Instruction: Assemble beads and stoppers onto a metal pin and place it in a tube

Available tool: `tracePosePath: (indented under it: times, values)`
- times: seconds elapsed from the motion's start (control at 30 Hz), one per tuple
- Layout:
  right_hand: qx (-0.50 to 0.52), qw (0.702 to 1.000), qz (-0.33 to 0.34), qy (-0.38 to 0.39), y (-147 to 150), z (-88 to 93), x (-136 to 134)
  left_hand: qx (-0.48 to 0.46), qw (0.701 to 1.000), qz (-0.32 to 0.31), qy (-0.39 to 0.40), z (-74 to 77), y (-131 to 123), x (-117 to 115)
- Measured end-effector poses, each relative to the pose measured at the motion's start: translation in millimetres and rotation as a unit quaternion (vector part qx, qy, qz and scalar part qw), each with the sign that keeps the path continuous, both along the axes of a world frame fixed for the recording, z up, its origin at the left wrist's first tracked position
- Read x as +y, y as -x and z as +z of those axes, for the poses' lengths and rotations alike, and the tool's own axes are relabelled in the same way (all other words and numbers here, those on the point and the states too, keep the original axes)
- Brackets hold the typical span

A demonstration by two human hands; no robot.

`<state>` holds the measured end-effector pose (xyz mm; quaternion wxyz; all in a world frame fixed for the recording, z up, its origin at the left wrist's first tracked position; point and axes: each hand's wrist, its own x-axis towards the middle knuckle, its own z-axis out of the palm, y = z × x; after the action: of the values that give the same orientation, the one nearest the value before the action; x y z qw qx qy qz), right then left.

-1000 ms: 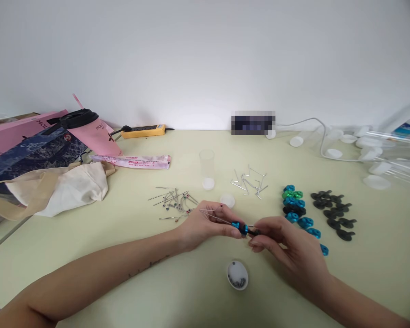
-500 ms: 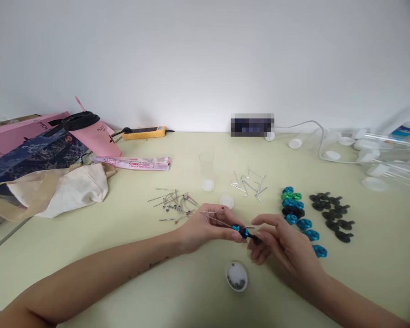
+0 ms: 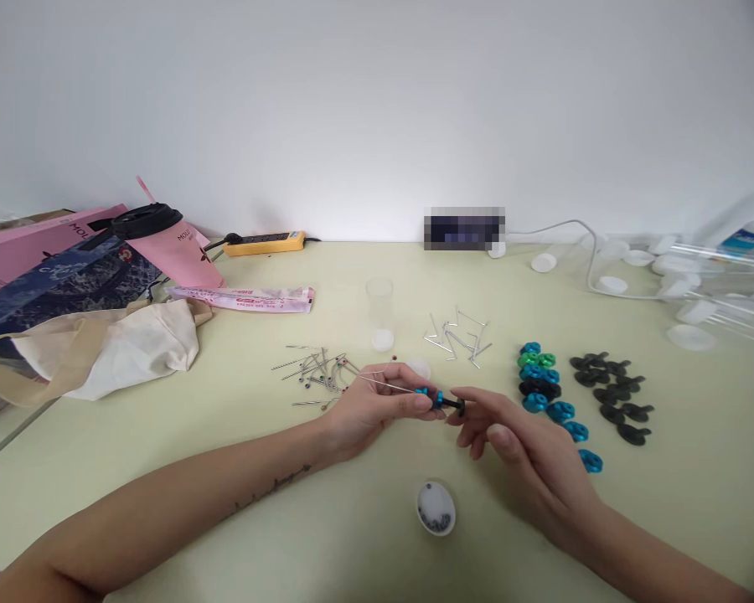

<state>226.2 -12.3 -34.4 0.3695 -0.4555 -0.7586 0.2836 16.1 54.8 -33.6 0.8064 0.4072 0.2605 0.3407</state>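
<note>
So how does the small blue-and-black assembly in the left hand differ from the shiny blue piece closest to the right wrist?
The small blue-and-black assembly is pinched in the left hand; the shiny blue piece lies on the table. The assembly has a black stem; the piece shows none. Both are partly bright blue.

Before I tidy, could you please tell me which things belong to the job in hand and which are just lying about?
Likely in use:
blue-and-black piece in the left hand
blue pieces
black pieces
metal wires
metal rods
white dish

Likely lying about:
pink cup
cloth bag
power strip
pink packet
</note>
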Motion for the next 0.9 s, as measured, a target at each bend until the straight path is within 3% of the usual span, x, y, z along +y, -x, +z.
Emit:
tracePosePath:
  times: [0.13,0.3,0.5,0.9]
  values:
    - [-0.028,0.999,0.004,-0.032,1.5,5.3,0.4,0.003,1.000,-0.010,-0.002,-0.3,0.1,0.1]
    - [-0.062,0.995,-0.046,-0.056,5.1,2.6,-0.1,0.010,1.000,-0.020,-0.005,-0.4,0.3,0.6]
    - [-0.027,0.998,-0.059,-0.018,5.2,-0.7,-1.1,0.024,0.999,-0.031,-0.029,3.0,0.2,-0.7]
    - [-0.070,0.997,-0.034,-0.002,2.4,4.8,-1.4,0.037,0.998,-0.033,-0.041,3.3,-0.7,-3.9]
